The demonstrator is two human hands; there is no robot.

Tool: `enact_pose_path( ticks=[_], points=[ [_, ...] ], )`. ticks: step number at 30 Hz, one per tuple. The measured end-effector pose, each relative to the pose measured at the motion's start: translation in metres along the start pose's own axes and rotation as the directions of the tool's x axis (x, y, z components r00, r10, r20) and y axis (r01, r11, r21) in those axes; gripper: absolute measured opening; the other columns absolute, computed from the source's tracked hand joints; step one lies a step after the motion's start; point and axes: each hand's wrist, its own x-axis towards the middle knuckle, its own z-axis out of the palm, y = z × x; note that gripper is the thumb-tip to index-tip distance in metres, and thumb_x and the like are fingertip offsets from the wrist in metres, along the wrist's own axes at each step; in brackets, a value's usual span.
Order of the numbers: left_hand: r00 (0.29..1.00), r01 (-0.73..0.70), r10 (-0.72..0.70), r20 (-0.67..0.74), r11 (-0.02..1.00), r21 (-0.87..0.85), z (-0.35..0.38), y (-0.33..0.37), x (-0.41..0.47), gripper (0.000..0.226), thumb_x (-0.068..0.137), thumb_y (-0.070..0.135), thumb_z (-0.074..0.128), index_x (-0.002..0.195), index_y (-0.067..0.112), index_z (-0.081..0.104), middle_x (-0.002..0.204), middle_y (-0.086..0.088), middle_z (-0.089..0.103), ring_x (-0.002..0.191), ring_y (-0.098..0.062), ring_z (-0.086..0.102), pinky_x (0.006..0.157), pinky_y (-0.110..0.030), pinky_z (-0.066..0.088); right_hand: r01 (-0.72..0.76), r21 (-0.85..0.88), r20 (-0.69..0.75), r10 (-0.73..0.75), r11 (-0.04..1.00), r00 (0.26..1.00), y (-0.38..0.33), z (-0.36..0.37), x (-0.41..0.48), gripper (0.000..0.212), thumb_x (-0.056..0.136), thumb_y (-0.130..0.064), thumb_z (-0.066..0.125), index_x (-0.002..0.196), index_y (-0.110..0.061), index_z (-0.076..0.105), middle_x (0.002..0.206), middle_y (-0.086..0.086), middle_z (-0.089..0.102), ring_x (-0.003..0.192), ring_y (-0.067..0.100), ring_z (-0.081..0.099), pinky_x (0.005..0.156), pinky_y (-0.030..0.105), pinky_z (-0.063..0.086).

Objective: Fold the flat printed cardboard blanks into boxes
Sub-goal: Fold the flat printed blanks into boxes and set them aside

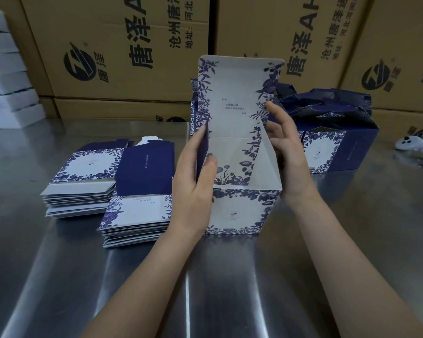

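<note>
Half-formed box (239, 211) stands on the steel table (230, 276), centre front, lid (235, 93) upright at its back. L hand (193, 181) pinches the box's left wall, thumb inside & fingers outside, prob. to keep that wall square. R hand (286, 152) lies w/ near-straight fingers flat against the right wall, pressing, not clasping; likely steadying it so side flaps can tuck in. Flat blanks (134, 215) stacked just left of box, within reach. Finished boxes (327, 147) parked behind-right of it.

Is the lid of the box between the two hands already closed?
No: the lid of the box stands upright, and the inside of the box is open to view.
</note>
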Motion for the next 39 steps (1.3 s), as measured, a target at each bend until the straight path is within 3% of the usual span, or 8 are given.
enact_pose_path(
  ticks=[4,11,17,24,27,32,36,39],
  points=[
    [0.999,0.023,-0.023,0.034,1.000,0.018,-0.002,-0.001,0.002,0.059,0.090,0.052,0.046,0.145,0.029,0.044,0.150,0.010,0.044,0.141,-0.006,0.036,0.116,-0.043,0.032,-0.034,-0.066,-0.023,0.032,0.997,0.999,0.003,0.000,-0.001,0.057,0.082,-0.018,0.046,0.131,-0.046,0.050,0.139,0.002,0.049,0.135,0.025,0.041,0.114,0.054,0.030],
    [0.976,0.215,-0.213,0.032,0.953,-0.213,-0.001,0.004,0.005,0.056,0.088,0.056,0.037,0.118,0.023,0.072,0.145,0.019,0.046,0.131,-0.002,0.047,0.113,-0.040,0.039,-0.067,-0.122,-0.002,0.067,0.990,0.998,0.005,0.002,-0.007,0.056,0.083,-0.025,0.053,0.121,-0.065,0.046,0.136,-0.020,0.043,0.133,-0.004,0.035,0.117,0.036,0.029],
    [0.955,0.288,-0.296,0.024,0.904,-0.316,-0.008,0.005,0.011,0.041,0.089,0.010,0.041,0.105,0.016,0.077,0.135,0.017,0.059,0.117,-0.006,0.060,0.088,-0.027,0.051,-0.136,-0.037,-0.007,0.136,0.990,0.991,0.007,0.002,-0.009,0.061,0.090,-0.010,0.061,0.122,-0.061,0.049,0.141,-0.011,0.040,0.142,0.013,0.030,0.115,0.044,0.033],
    [0.936,0.337,-0.352,-0.015,0.908,-0.248,-0.010,0.004,0.015,0.048,0.085,-0.002,0.039,0.081,0.021,0.081,0.132,0.015,0.061,0.124,-0.010,0.056,0.102,-0.037,0.048,-0.242,0.066,-0.053,0.246,0.968,0.968,0.006,0.006,-0.007,0.076,0.085,0.013,0.053,0.118,-0.055,0.054,0.146,-0.003,0.041,0.139,0.015,0.033,0.106,0.038,0.045],
    [0.926,0.358,-0.375,-0.041,0.907,-0.222,-0.010,0.004,0.016,0.038,0.078,0.005,0.046,0.074,0.023,0.080,0.128,0.017,0.063,0.122,-0.008,0.057,0.103,-0.039,0.047,-0.255,0.081,-0.066,0.261,0.964,0.963,0.006,0.008,-0.005,0.082,0.080,0.022,0.045,0.116,-0.052,0.054,0.136,-0.010,0.047,0.135,0.010,0.036,0.093,0.026,0.052],
    [0.916,0.360,-0.386,-0.107,0.911,-0.200,-0.011,0.004,0.018,0.032,0.068,0.007,0.050,0.075,0.023,0.077,0.119,0.015,0.067,0.114,-0.003,0.061,0.101,-0.040,0.049,-0.274,0.030,-0.082,0.275,0.961,0.958,0.005,0.007,-0.003,0.087,0.076,0.025,0.038,0.121,-0.048,0.051,0.125,-0.021,0.051,0.131,0.004,0.042,0.112,0.036,0.037],
    [0.913,0.360,-0.387,-0.131,0.914,-0.187,-0.010,0.004,0.019,0.030,0.068,0.007,0.054,0.075,0.023,0.078,0.119,0.014,0.067,0.112,-0.001,0.061,0.093,-0.032,0.049,-0.261,0.027,-0.069,0.262,0.965,0.963,0.008,0.007,-0.003,0.085,0.077,0.024,0.040,0.130,-0.042,0.050,0.117,-0.026,0.052,0.105,-0.017,0.047,0.093,0.017,0.048],
    [0.892,0.420,-0.442,-0.090,0.887,-0.191,-0.013,0.004,0.020,0.029,0.063,0.016,0.054,0.078,0.022,0.078,0.108,0.010,0.068,0.095,-0.004,0.065,0.077,-0.028,0.051,-0.261,0.086,-0.064,0.266,0.962,0.962,0.010,0.007,-0.004,0.078,0.082,0.019,0.045,0.130,-0.042,0.052,0.131,-0.015,0.048,0.124,-0.004,0.043,0.094,0.024,0.051]
  ],
)
